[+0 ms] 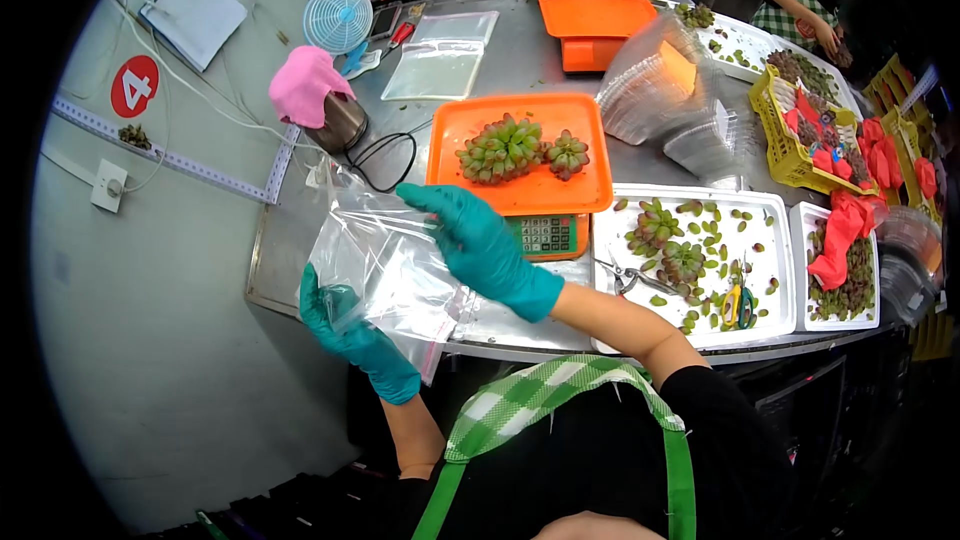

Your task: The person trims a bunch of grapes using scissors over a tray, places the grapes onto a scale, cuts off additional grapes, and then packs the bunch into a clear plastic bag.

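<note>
A clear plastic bag [385, 258] is stretched between my two teal-gloved hands, left of the scale. My left hand [362, 338] grips its lower left side, with the thumb partly behind the film. Its upper right side is held by my right hand [488, 248], fingers bent and pointing left. Just beyond, a scale with an orange tray [455, 165] carries a large green succulent [505, 148] and a smaller succulent [567, 155]. The scale's keypad [543, 234] shows beside my right hand.
Right of the scale, a white tray [740, 205] holds succulents, loose leaves, pruning shears [640, 276] and yellow-handled scissors [740, 306]. Stacked clear clamshell boxes [655, 80], another orange scale [597, 15] and a yellow basket [785, 155] stand farther back. A small fan [338, 18] is at the wall.
</note>
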The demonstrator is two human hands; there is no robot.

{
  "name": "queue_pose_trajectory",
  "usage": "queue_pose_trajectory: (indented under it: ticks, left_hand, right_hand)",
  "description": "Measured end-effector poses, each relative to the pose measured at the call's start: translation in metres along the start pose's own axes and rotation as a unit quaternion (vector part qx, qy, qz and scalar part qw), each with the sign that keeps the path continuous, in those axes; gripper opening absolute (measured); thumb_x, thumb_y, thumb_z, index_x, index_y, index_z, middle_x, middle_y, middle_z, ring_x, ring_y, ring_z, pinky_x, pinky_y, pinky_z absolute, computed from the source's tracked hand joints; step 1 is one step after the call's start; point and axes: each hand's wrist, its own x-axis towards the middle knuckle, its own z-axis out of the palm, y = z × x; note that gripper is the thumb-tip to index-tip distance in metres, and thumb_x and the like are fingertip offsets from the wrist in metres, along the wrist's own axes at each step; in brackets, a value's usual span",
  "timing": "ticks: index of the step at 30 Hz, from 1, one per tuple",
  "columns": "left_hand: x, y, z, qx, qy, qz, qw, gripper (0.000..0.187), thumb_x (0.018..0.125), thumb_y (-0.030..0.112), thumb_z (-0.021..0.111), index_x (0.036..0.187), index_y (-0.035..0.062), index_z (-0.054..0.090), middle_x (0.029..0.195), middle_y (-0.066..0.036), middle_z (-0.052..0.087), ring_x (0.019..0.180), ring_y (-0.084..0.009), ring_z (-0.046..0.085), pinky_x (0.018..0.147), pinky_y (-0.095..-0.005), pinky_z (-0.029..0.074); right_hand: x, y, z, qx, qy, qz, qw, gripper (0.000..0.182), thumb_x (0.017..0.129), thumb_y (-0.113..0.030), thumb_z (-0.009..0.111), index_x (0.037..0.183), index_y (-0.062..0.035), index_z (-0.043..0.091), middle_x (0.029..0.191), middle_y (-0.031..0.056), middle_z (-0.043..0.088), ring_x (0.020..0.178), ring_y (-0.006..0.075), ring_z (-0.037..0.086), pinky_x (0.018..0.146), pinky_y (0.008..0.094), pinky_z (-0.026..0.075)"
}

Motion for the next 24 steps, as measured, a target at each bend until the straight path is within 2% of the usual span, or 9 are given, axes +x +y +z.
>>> queue_pose_trajectory:
  ticks: [3, 6, 9, 12, 15, 18, 20, 21, 24]
  left_hand:
    - [-0.002, 0.017, 0.033, 0.061, -0.024, 0.032, 0.997, 0.041, 0.075, -0.004, 0.052, 0.115, 0.0016, 0.048, 0.115, -0.005, 0.048, 0.084, -0.0084, 0.044, 0.081, -0.025, 0.039]
    - [-0.005, 0.024, 0.047, -0.078, -0.107, 0.043, 0.99, 0.039, 0.077, -0.001, 0.054, 0.115, -0.0002, 0.048, 0.114, -0.003, 0.048, 0.088, -0.0081, 0.043, 0.081, -0.0239, 0.039]
    - [-0.011, 0.033, 0.078, 0.022, -0.056, 0.108, 0.992, 0.03, 0.082, 0.001, 0.049, 0.113, 0.0017, 0.049, 0.101, -0.007, 0.054, 0.079, -0.0088, 0.047, 0.077, -0.0202, 0.04]
    - [-0.021, 0.033, 0.095, 0.042, -0.005, 0.213, 0.976, 0.021, 0.086, 0.011, 0.051, 0.102, -0.0013, 0.054, 0.1, -0.011, 0.06, 0.083, -0.0154, 0.056, 0.072, -0.025, 0.044]
    - [-0.048, 0.028, 0.105, 0.009, -0.073, 0.3, 0.951, 0.02, 0.084, 0.013, 0.054, 0.098, -0.0005, 0.053, 0.097, -0.012, 0.061, 0.079, -0.0178, 0.059, 0.068, -0.0279, 0.046]
    - [-0.052, 0.027, 0.107, 0.054, -0.148, 0.382, 0.911, 0.015, 0.082, 0.008, 0.055, 0.096, 0.0035, 0.054, 0.092, -0.012, 0.063, 0.065, -0.0203, 0.057, 0.058, -0.0284, 0.044]
    - [-0.055, 0.026, 0.109, 0.067, -0.185, 0.418, 0.887, 0.017, 0.08, 0.006, 0.056, 0.097, 0.0048, 0.054, 0.091, -0.011, 0.063, 0.058, -0.0214, 0.054, 0.054, -0.0282, 0.042]
    - [-0.052, 0.034, 0.115, 0.058, -0.215, 0.451, 0.864, 0.026, 0.074, 0.006, 0.061, 0.099, 0.0056, 0.054, 0.092, -0.011, 0.063, 0.052, -0.0216, 0.049, 0.05, -0.0305, 0.039]
    - [-0.047, 0.046, 0.125, 0.081, -0.26, 0.467, 0.841, 0.036, 0.067, 0.008, 0.066, 0.101, 0.0053, 0.053, 0.089, -0.008, 0.063, 0.052, -0.0215, 0.049, 0.051, -0.0319, 0.039]
  right_hand:
    - [-0.014, -0.027, -0.015, -0.141, 0.053, -0.147, 0.978, 0.053, 0.067, -0.006, 0.063, 0.119, -0.0116, 0.049, 0.121, 0.0098, 0.043, 0.108, 0.0269, 0.042, 0.086, 0.0378, 0.035]
    - [-0.029, -0.038, -0.027, -0.035, 0.011, -0.298, 0.954, 0.053, 0.067, -0.002, 0.055, 0.118, -0.0103, 0.047, 0.108, 0.0108, 0.049, 0.097, 0.0261, 0.049, 0.079, 0.0349, 0.041]
    - [-0.029, -0.031, -0.035, -0.012, -0.077, -0.228, 0.971, 0.044, 0.07, -0.004, 0.059, 0.114, -0.0082, 0.05, 0.114, 0.013, 0.047, 0.096, 0.029, 0.05, 0.082, 0.0365, 0.041]
    - [-0.023, -0.011, -0.034, 0.035, -0.002, -0.109, 0.993, 0.036, 0.074, -0.003, 0.055, 0.109, -0.0049, 0.05, 0.113, 0.014, 0.047, 0.099, 0.0322, 0.049, 0.084, 0.037, 0.04]
    - [-0.006, -0.02, -0.054, 0.039, 0.021, -0.062, 0.997, 0.032, 0.078, -0.003, 0.05, 0.11, -0.0021, 0.047, 0.121, 0.0163, 0.042, 0.113, 0.0325, 0.04, 0.093, 0.0363, 0.035]
    - [0.009, -0.001, -0.057, 0.06, 0.098, -0.067, 0.991, 0.041, 0.084, -0.009, 0.047, 0.123, -0.0003, 0.038, 0.127, 0.0159, 0.038, 0.119, 0.0314, 0.035, 0.098, 0.0379, 0.029]
    - [0.016, 0.011, -0.069, -0.095, 0.166, -0.12, 0.974, 0.045, 0.085, -0.013, 0.047, 0.127, 0.0002, 0.034, 0.127, 0.0152, 0.039, 0.118, 0.031, 0.036, 0.098, 0.0381, 0.028]
    - [0.02, 0.002, -0.079, -0.081, 0.185, -0.129, 0.971, 0.044, 0.086, -0.017, 0.047, 0.126, -0.0014, 0.037, 0.124, 0.0149, 0.041, 0.116, 0.0305, 0.038, 0.098, 0.0372, 0.029]
    - [0.025, 0.013, -0.088, -0.156, 0.111, -0.191, 0.963, 0.052, 0.079, -0.006, 0.045, 0.129, 0.0003, 0.032, 0.132, 0.0195, 0.032, 0.12, 0.0337, 0.035, 0.1, 0.0387, 0.027]
